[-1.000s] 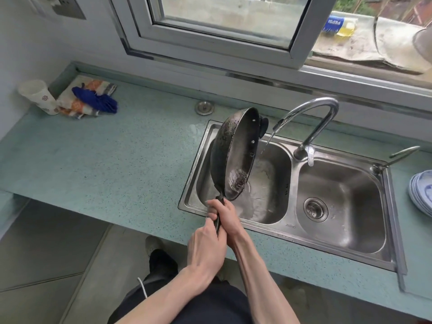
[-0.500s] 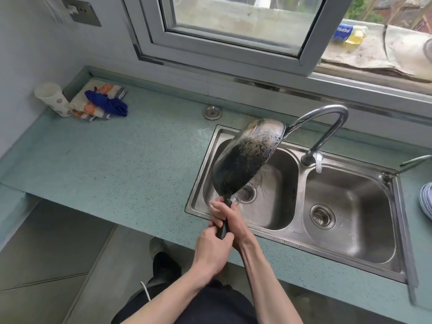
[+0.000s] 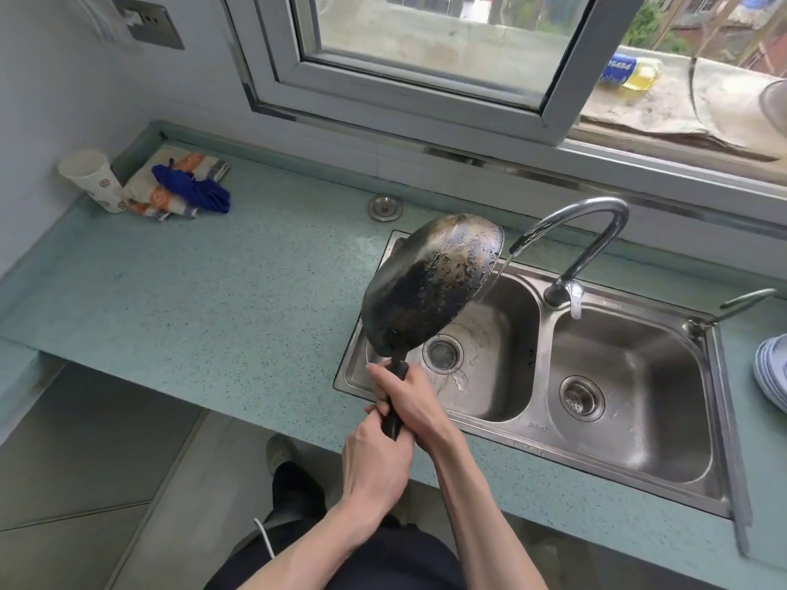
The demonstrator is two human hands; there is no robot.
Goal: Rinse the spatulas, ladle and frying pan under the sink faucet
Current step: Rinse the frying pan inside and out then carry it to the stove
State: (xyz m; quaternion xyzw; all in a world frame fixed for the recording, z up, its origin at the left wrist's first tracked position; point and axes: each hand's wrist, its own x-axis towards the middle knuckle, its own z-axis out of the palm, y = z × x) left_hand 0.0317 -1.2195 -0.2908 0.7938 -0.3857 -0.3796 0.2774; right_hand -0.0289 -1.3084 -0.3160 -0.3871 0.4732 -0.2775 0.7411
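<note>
The frying pan is held above the left basin of the double sink, tilted so that its scorched, blackened underside faces the camera and its rim points toward the faucet. One second ago the pan stood nearly on edge with its inner surface toward the spout and water striking inside it; half a second ago it had already rotated to show the underside; now it sits slightly higher and further left, with the thin water stream falling past its right edge into the basin. Both hands grasp the black handle: the right hand is wrapped round it nearest the pan, and the left hand is clenched round the lower end, the same stacked grip as in both earlier frames. The camera view has shifted down and left, so more of the wall socket shows. The sink front edge carries stamped lettering, appearing mirrored and not reliably readable. A bottle with a blue label lies on the outer ledge; its print is too blurred to read. On the countertop at far left lie a patterned paper cup, a striped cloth and a blue cloth. Stacked plates rest at the right edge.
</note>
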